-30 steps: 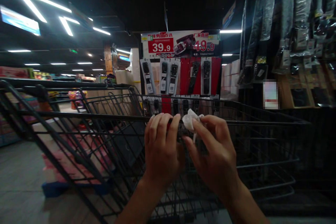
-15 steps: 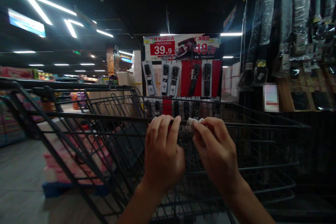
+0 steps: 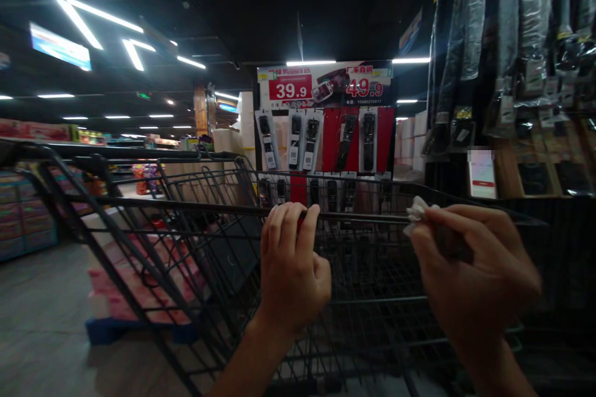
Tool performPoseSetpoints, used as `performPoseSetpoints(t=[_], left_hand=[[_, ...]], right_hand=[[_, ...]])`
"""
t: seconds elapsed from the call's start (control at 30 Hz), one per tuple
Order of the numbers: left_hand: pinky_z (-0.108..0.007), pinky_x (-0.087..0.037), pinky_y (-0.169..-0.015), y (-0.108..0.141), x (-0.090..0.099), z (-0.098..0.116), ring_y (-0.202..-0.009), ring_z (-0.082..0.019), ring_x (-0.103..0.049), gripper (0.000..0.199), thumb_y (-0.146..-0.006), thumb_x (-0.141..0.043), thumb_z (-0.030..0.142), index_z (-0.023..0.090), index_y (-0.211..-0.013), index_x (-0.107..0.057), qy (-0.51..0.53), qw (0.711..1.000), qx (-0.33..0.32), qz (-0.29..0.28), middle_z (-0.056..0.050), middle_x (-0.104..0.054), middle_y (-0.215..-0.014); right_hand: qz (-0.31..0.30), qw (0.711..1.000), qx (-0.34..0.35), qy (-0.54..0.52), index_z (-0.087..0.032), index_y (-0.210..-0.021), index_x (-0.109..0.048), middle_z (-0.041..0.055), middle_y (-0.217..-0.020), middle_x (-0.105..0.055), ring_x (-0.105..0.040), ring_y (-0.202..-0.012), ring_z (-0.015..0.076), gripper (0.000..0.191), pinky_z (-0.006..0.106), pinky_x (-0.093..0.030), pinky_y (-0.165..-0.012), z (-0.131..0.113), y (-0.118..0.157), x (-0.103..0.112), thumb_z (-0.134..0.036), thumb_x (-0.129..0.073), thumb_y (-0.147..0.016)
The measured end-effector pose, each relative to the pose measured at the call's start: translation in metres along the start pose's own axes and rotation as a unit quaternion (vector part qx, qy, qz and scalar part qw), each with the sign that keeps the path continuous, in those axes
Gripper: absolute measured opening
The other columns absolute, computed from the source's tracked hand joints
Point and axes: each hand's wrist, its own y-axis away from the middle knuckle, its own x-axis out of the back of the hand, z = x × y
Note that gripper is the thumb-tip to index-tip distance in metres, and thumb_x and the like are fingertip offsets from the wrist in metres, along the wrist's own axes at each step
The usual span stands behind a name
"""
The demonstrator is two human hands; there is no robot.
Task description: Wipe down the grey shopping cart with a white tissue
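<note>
A black wire shopping cart (image 3: 139,202) stands side-on in front of me. My left hand (image 3: 293,267) is closed over the top rail of its near side, fingers hooked across the bar. Farther right along that rail, my right hand (image 3: 475,260) pinches a crumpled white tissue (image 3: 419,209) between thumb and fingers. The tissue is against the rail, wrapped partly around it as far as I can see. Something small and red shows by the left fingers, mostly hidden.
Behind the cart is a belt display (image 3: 326,136) with a price sign (image 3: 326,84). Packaged belts (image 3: 503,31) hang at the upper right. Left of the cart, pink packages (image 3: 144,279) sit on a blue pallet (image 3: 105,330). Stacked goods (image 3: 28,211) stand farther left.
My right hand has slid right along the rail with the tissue, away from my left hand. The left hand keeps its hold on the rail. The view has shifted slightly.
</note>
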Motion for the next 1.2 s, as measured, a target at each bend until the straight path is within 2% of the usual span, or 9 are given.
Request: performPoseSetpoints(t=[0.13,0.23,0.43,0.53,0.63,0.73,0.9,1.0,1.2], left_hand=[[-0.053,-0.036,-0.109,0.0,0.0,-0.002,-0.123,-0.031,-0.042,0.057,-0.07,-0.047,0.008,0.01,-0.127,-0.047,-0.001,1.0,-0.002,-0.007,-0.016,-0.051,-0.121],[-0.053,-0.037,-0.108,0.0,0.002,-0.007,-0.123,-0.03,-0.042,0.06,-0.07,-0.046,0.008,0.012,-0.13,-0.045,0.001,1.0,-0.016,-0.015,-0.015,-0.051,-0.121],[-0.054,-0.039,-0.106,-0.003,0.006,-0.005,-0.121,-0.031,-0.043,0.055,-0.074,-0.048,0.01,0.011,-0.129,-0.047,0.008,1.0,-0.015,-0.016,-0.015,-0.051,-0.12],[-0.055,-0.039,-0.105,-0.008,0.005,0.004,-0.118,-0.033,-0.043,0.049,-0.077,-0.05,0.014,0.009,-0.125,-0.051,0.003,1.0,-0.013,-0.022,-0.016,-0.051,-0.119],[-0.054,-0.041,-0.103,-0.014,0.002,0.017,-0.116,-0.033,-0.045,0.045,-0.079,-0.05,0.016,0.009,-0.124,-0.053,0.006,0.999,-0.027,-0.037,-0.016,-0.052,-0.116],[-0.051,-0.043,-0.101,-0.021,-0.004,0.034,-0.112,-0.03,-0.047,0.042,-0.081,-0.049,0.017,0.009,-0.122,-0.054,0.017,0.998,-0.043,-0.042,-0.014,-0.055,-0.113],[-0.051,-0.042,-0.101,-0.027,-0.024,0.061,-0.108,-0.03,-0.048,0.041,-0.078,-0.051,0.017,0.007,-0.117,-0.054,0.023,0.998,-0.043,-0.039,-0.015,-0.055,-0.109],[-0.054,-0.041,-0.101,-0.027,-0.035,0.067,-0.107,-0.031,-0.047,0.042,-0.074,-0.052,0.018,0.007,-0.115,-0.053,0.021,0.999,-0.032,-0.021,-0.015,-0.054,-0.105],[-0.052,-0.038,-0.101,-0.03,-0.033,0.063,-0.106,-0.03,-0.046,0.039,-0.078,-0.05,0.021,0.012,-0.116,-0.05,0.033,0.998,-0.044,-0.041,-0.013,-0.053,-0.105]], right_hand=[[-0.093,0.991,0.051,-0.086,-0.016,-0.09,-0.068,0.0038,-0.082,-0.06,-0.06,-0.076,0.0146,0.013,0.028,-0.052,-0.067,-0.02,0.006,-0.023,-0.01,-0.057,-0.085],[-0.135,0.983,0.06,-0.105,-0.017,-0.095,-0.067,0.005,-0.086,-0.061,-0.06,-0.08,0.0147,0.019,0.029,-0.053,-0.072,-0.02,0.013,-0.032,-0.011,-0.051,-0.09],[-0.092,0.995,0.039,-0.03,-0.019,-0.091,-0.069,0.0037,-0.083,-0.06,-0.059,-0.073,0.0141,0.013,0.029,-0.052,-0.064,0.035,0.019,-0.001,-0.018,-0.057,-0.088],[-0.072,0.997,0.003,0.025,-0.018,-0.088,-0.071,0.0041,-0.081,-0.059,-0.058,-0.071,0.015,0.012,0.03,-0.051,-0.063,0.069,0.015,0.016,-0.022,-0.059,-0.087],[-0.056,0.996,-0.029,0.057,-0.016,-0.086,-0.071,0.0045,-0.08,-0.059,-0.057,-0.071,0.016,0.013,0.031,-0.05,-0.063,0.087,0.012,0.024,-0.024,-0.06,-0.086],[-0.056,0.997,-0.047,0.037,-0.015,-0.088,-0.071,0.0044,-0.081,-0.058,-0.057,-0.073,0.0161,0.013,0.031,-0.051,-0.065,0.08,0.012,0.02,-0.022,-0.06,-0.086],[-0.084,0.992,-0.054,-0.074,-0.016,-0.096,-0.068,0.0047,-0.087,-0.057,-0.059,-0.077,0.0144,0.017,0.029,-0.053,-0.07,0.039,0.02,-0.001,-0.012,-0.053,-0.088],[-0.107,0.987,-0.049,-0.112,-0.018,-0.097,-0.067,0.0042,-0.088,-0.057,-0.06,-0.079,0.0143,0.021,0.029,-0.054,-0.072,0.026,0.022,-0.009,-0.01,-0.049,-0.089],[-0.077,0.991,-0.068,-0.082,-0.017,-0.095,-0.068,0.0043,-0.087,-0.055,-0.058,-0.076,0.0141,0.02,0.03,-0.054,-0.069,0.06,0.018,0.004,-0.013,-0.049,-0.089]])
